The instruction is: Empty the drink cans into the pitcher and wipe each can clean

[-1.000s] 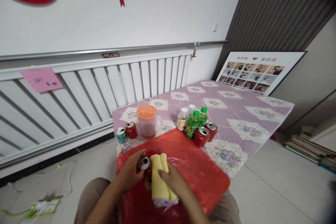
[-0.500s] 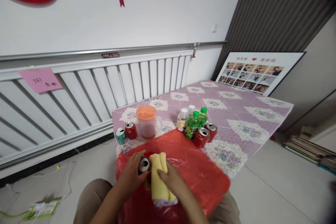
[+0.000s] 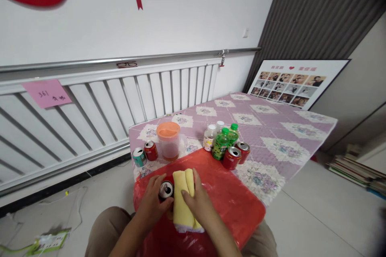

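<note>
My left hand (image 3: 154,200) is wrapped round an opened drink can (image 3: 166,190), whose silver top faces up. Its fingers curl behind the can and the thumb lies along the near side. Just to the right, my right hand (image 3: 197,197) grips a folded yellow cloth (image 3: 182,198) with a pale purple edge at the bottom. The cloth is upright beside the can, close to its right side. Both are over a red plastic sheet (image 3: 223,192) at the near end of the table. The can's lower part is mostly hidden.
On the patterned tablecloth (image 3: 247,118) stand a teal can (image 3: 139,157), a red can (image 3: 150,150) and an orange-lidded pitcher (image 3: 169,144). Further right are clear bottles (image 3: 208,138), green bottles (image 3: 220,144) and red cans (image 3: 232,158). A white radiator (image 3: 144,92) lines the wall.
My right hand and the yellow cloth have risen slightly, with the fingers further up the cloth's right side. The can and my left hand have barely moved.
</note>
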The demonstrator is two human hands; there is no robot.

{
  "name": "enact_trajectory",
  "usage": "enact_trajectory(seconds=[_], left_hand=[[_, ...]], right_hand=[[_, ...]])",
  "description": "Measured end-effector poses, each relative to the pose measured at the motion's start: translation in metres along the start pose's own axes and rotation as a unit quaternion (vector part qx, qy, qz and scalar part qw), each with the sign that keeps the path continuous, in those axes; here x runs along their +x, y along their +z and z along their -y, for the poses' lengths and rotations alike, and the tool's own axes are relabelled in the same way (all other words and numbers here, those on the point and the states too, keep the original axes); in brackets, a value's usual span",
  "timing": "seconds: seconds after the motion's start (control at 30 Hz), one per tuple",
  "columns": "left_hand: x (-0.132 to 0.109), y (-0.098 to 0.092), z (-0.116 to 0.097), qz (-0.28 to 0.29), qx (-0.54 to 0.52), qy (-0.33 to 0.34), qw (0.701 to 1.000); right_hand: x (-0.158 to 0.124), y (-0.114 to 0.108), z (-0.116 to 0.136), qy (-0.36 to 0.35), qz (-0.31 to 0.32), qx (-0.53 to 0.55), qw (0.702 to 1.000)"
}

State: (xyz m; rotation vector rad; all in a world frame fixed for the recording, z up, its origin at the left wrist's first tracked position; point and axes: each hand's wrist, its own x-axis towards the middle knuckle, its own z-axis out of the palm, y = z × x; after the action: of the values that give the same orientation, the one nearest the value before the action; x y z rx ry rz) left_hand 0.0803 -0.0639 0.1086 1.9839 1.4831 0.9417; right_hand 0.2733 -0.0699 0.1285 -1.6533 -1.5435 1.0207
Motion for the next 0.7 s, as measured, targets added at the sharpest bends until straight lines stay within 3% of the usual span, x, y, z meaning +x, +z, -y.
enact_trajectory(seconds=[0.1, 0.23, 0.37, 0.57, 0.7], left_hand=[[0.0, 0.002, 0.0, -0.001, 0.001, -0.008, 1.0], [0.001, -0.002, 0.002, 0.035, -0.026, 0.035, 0.998], [0.001, -0.004, 0.006, 0.067, -0.049, 0.043, 0.996], [-0.002, 0.004, 0.007, 0.013, -0.045, 0.025, 0.999], [-0.002, 0.007, 0.005, -0.017, -0.022, 0.0, 1.0]], right_hand=[[-0.003, 0.007, -0.012, -0.015, 0.021, -0.01, 1.0], [-0.008, 0.014, -0.028, -0.005, 0.049, -0.048, 0.998], [-0.01, 0.011, -0.024, 0.0, 0.037, -0.065, 0.997], [-0.012, -0.001, 0.001, -0.025, -0.001, -0.056, 0.998], [-0.013, 0.001, 0.002, -0.045, 0.005, -0.072, 0.996]])
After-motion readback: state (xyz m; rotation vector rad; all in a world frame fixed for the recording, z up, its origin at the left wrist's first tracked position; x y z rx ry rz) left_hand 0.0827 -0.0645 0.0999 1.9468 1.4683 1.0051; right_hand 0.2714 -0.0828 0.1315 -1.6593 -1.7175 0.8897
